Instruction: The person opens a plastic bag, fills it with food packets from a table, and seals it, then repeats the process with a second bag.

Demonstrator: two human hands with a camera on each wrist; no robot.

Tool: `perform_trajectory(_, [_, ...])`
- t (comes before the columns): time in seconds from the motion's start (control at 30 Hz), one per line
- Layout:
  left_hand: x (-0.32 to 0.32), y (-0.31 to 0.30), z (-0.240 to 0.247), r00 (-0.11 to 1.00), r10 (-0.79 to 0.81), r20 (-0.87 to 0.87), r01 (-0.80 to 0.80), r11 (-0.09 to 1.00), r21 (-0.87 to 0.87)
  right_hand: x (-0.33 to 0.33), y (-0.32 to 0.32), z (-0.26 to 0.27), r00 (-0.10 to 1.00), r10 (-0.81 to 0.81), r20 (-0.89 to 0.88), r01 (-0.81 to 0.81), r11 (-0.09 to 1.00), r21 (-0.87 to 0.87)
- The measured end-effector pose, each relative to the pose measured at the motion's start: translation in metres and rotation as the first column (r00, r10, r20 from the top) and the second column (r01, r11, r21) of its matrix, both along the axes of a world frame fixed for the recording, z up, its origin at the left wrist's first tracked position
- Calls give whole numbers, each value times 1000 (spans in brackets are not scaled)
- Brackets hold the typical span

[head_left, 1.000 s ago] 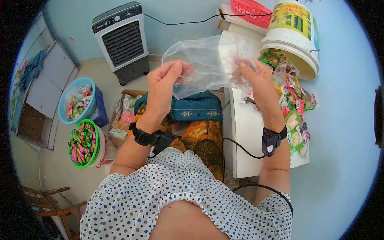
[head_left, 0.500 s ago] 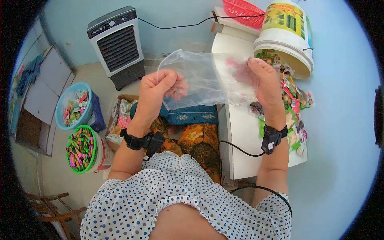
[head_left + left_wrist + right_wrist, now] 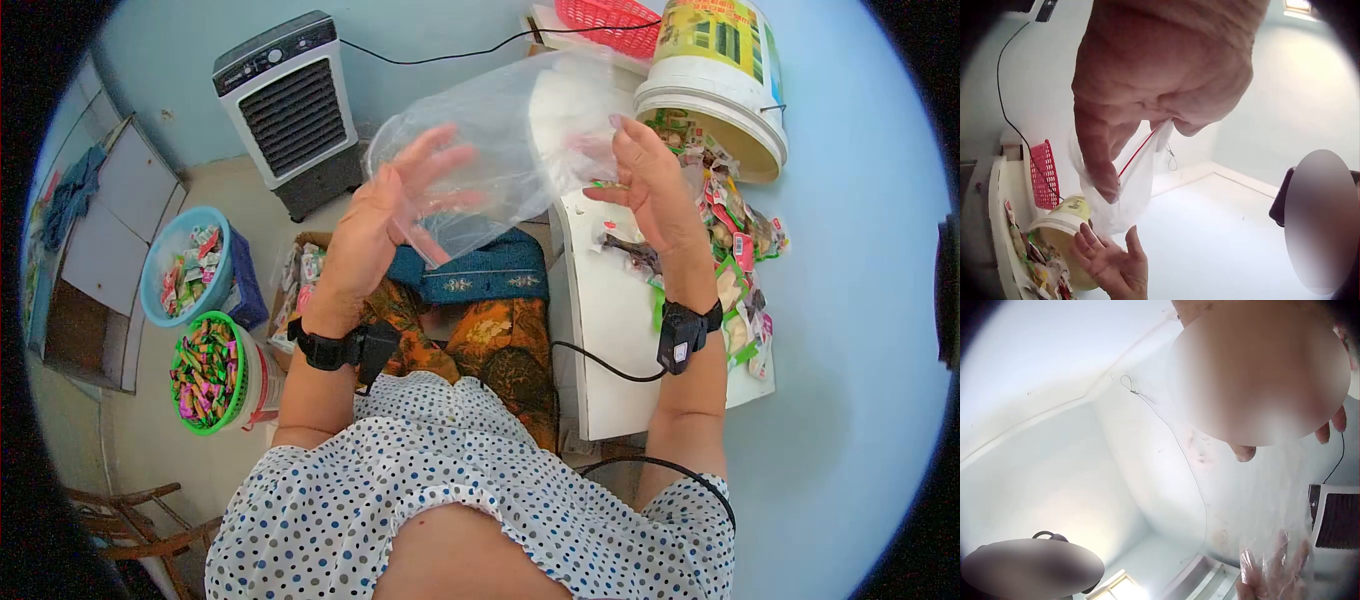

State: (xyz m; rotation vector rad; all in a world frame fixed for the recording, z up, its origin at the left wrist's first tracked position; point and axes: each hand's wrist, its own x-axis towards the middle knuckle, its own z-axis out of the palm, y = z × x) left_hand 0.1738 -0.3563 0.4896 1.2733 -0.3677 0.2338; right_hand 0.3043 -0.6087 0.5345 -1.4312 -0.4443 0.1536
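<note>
A clear plastic bag (image 3: 500, 135) is stretched up in front of the body. My left hand (image 3: 372, 225) holds it at its left end, with several fingers spread and showing through the film. In the left wrist view, the bag (image 3: 1125, 194) with a red line along its edge hangs from the left hand (image 3: 1160, 75). My right hand (image 3: 655, 190) is at the bag's right side, fingers apart and not curled round it; whether they touch the film I cannot tell. Loose packets (image 3: 735, 225) lie beyond the right hand on a white table (image 3: 610, 340).
A white bucket (image 3: 715, 85) lies on its side with packets at its mouth, near a red basket (image 3: 610, 25). On the left stand a blue basin (image 3: 155, 290), a green-rimmed bucket (image 3: 237, 385) and an air cooler (image 3: 300, 115). A black cable (image 3: 610, 372) runs to the right wrist.
The bag has swung upward and spread wider. My left fingers have opened out behind the film, and my right fingers have loosened and spread at its right side.
</note>
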Motion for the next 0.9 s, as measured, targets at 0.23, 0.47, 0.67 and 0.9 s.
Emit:
perform_trajectory(0.23, [-6, -2, 1, 986, 62, 153, -90, 980, 180, 9, -1, -11, 956, 219, -197, -226, 974, -15])
perform_trajectory(0.47, [-9, -7, 0, 979, 51, 196, -95, 971, 219, 7, 9, -20, 959, 169, -225, -147, 983, 112])
perform_trajectory(0.67, [-10, -8, 1, 978, 73, 193, -114, 971, 209, 7, 14, -24, 975, 115, -189, -99, 991, 90])
perform_trajectory(0.9, [-15, 8, 8, 928, 292, 230, -327, 936, 129, 18, -20, -4, 999, 27, 31, -21, 984, -175])
